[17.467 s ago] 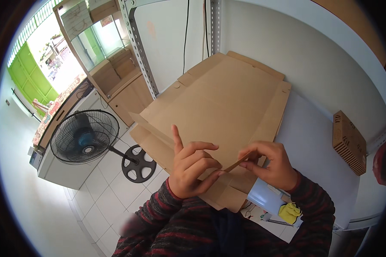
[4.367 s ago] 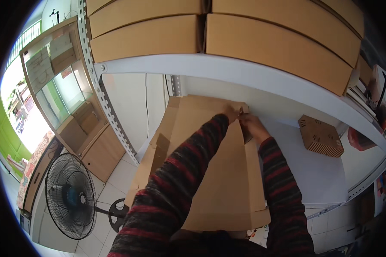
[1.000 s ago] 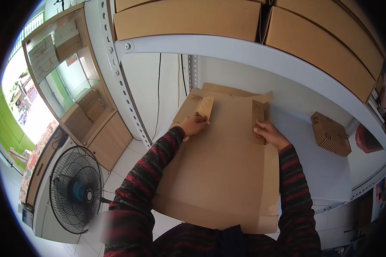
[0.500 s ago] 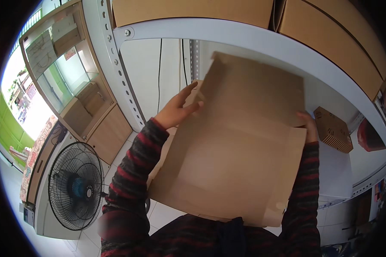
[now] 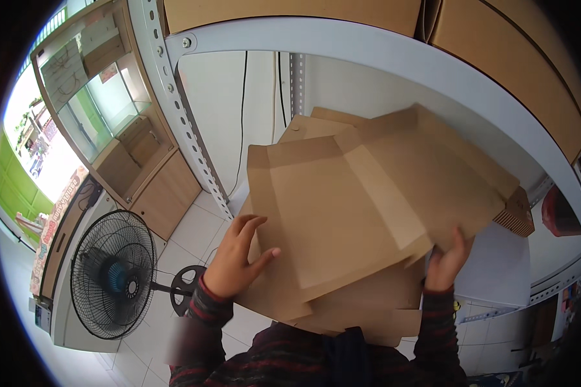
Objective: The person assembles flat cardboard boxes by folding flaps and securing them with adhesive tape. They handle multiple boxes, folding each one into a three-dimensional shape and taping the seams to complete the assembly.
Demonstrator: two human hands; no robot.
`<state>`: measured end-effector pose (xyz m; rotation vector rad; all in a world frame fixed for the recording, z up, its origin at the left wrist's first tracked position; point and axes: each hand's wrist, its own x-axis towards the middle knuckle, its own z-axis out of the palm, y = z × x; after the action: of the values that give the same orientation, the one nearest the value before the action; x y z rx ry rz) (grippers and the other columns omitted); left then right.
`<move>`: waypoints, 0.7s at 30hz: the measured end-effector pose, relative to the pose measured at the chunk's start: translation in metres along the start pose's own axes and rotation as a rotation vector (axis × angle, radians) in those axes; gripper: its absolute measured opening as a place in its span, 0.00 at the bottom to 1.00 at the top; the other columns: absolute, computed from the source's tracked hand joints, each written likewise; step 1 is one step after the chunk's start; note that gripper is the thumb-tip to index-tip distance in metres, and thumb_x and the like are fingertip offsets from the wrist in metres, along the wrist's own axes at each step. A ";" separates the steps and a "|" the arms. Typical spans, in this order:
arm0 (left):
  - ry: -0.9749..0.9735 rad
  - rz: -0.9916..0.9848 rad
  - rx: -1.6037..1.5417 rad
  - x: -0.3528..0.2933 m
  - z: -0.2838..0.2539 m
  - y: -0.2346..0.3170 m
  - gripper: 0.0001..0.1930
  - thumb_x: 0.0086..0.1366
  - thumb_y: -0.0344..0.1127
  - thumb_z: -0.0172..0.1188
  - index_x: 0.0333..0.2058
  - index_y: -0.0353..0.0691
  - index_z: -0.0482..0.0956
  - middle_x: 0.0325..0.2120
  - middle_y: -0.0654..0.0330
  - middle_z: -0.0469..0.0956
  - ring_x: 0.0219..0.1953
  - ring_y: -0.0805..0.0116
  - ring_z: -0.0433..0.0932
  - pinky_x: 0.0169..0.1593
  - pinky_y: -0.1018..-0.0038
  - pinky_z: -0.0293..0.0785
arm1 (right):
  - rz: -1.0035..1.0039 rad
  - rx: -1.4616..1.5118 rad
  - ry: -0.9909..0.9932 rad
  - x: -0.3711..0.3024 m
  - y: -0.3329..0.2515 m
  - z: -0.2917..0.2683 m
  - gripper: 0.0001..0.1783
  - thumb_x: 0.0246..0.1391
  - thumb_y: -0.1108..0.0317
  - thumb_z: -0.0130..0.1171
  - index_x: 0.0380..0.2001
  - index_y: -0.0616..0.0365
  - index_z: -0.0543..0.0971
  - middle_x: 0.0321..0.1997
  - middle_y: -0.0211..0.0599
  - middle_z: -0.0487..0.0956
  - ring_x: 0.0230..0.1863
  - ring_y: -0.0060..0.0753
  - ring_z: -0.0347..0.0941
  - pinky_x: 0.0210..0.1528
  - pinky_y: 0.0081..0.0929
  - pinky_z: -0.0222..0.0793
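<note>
A flat, creased brown cardboard box blank (image 5: 323, 206) lies turned at an angle across the middle, its right part folded up along a crease and tilted. My right hand (image 5: 447, 266) grips its near right edge, fingers partly hidden by the board. By the left edge is my left hand (image 5: 234, 259), open with fingers apart and thumb stretched towards the board. More cardboard blanks (image 5: 368, 297) lie underneath, showing at the near side and at the back. They rest on a pale shelf surface (image 5: 497, 264), mostly covered.
A grey metal shelf beam (image 5: 342, 31) arches overhead, carrying large cardboard boxes (image 5: 290, 14). A small striped box (image 5: 519, 213) sits right of the blanks, near a red object (image 5: 555, 211). On the left stand a black fan (image 5: 113, 274) and a glass-fronted cabinet (image 5: 164, 193).
The blank I held up with both hands has come down and turned clockwise over other blanks. My left hand has let go and moved nearer; my right hand has also come nearer.
</note>
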<state>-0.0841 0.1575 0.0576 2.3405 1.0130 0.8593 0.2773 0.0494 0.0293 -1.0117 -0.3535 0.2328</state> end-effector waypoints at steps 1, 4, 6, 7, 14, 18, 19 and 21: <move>0.030 -0.040 0.022 -0.009 0.003 0.000 0.28 0.58 0.36 0.66 0.56 0.34 0.68 0.52 0.46 0.68 0.56 0.47 0.69 0.59 0.62 0.66 | -0.041 -0.079 -0.049 -0.017 0.000 -0.003 0.31 0.56 0.70 0.57 0.62 0.62 0.64 0.64 0.41 0.65 0.64 0.38 0.62 0.63 0.39 0.61; 0.086 -0.143 0.011 -0.025 0.004 -0.002 0.31 0.56 0.36 0.67 0.57 0.36 0.68 0.53 0.46 0.66 0.57 0.47 0.67 0.59 0.61 0.66 | -0.091 -0.187 -0.190 -0.057 -0.011 -0.018 0.30 0.60 0.67 0.54 0.64 0.60 0.62 0.66 0.40 0.63 0.66 0.36 0.60 0.63 0.37 0.61; 0.118 -0.205 -0.007 -0.038 0.000 -0.004 0.31 0.55 0.36 0.68 0.58 0.37 0.68 0.53 0.47 0.66 0.57 0.49 0.67 0.58 0.61 0.68 | 0.103 0.041 -0.186 -0.058 -0.020 -0.029 0.28 0.62 0.65 0.53 0.64 0.56 0.63 0.64 0.38 0.66 0.64 0.36 0.63 0.62 0.35 0.62; 0.133 -0.231 -0.014 -0.044 -0.002 -0.004 0.32 0.54 0.32 0.68 0.57 0.38 0.68 0.52 0.50 0.66 0.55 0.54 0.69 0.54 0.63 0.71 | 0.254 0.216 -0.153 -0.051 -0.022 -0.038 0.27 0.63 0.64 0.52 0.63 0.53 0.63 0.62 0.36 0.68 0.62 0.36 0.64 0.62 0.34 0.64; 0.036 -0.313 -0.249 -0.050 0.003 -0.018 0.22 0.52 0.22 0.63 0.48 0.35 0.76 0.40 0.55 0.75 0.39 0.63 0.78 0.43 0.71 0.77 | 0.341 0.182 -0.164 0.041 -0.024 -0.133 0.23 0.64 0.55 0.53 0.56 0.57 0.70 0.55 0.37 0.74 0.58 0.35 0.69 0.58 0.32 0.65; 0.133 -0.165 -0.250 -0.032 0.004 -0.024 0.19 0.53 0.16 0.57 0.45 0.34 0.78 0.39 0.55 0.78 0.39 0.63 0.80 0.40 0.74 0.77 | 0.345 -0.161 -0.305 0.082 -0.028 -0.142 0.26 0.61 0.58 0.56 0.57 0.63 0.69 0.55 0.43 0.75 0.56 0.34 0.70 0.56 0.30 0.67; 0.150 -0.140 -0.253 -0.023 0.002 -0.026 0.18 0.53 0.15 0.56 0.44 0.34 0.78 0.40 0.54 0.79 0.39 0.60 0.80 0.40 0.74 0.78 | 0.332 -0.317 -0.339 0.086 -0.034 -0.136 0.27 0.59 0.60 0.57 0.57 0.65 0.69 0.54 0.44 0.75 0.55 0.34 0.71 0.55 0.29 0.68; 0.191 -0.085 -0.194 -0.008 -0.002 -0.033 0.19 0.53 0.15 0.54 0.44 0.34 0.79 0.41 0.53 0.79 0.41 0.60 0.81 0.40 0.74 0.78 | 0.292 -0.498 -0.416 0.087 -0.040 -0.136 0.29 0.56 0.65 0.59 0.58 0.67 0.67 0.52 0.47 0.77 0.53 0.35 0.73 0.54 0.28 0.68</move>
<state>-0.1056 0.1727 0.0365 2.0697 1.0464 1.1110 0.4115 -0.0471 0.0141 -1.5109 -0.6621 0.6467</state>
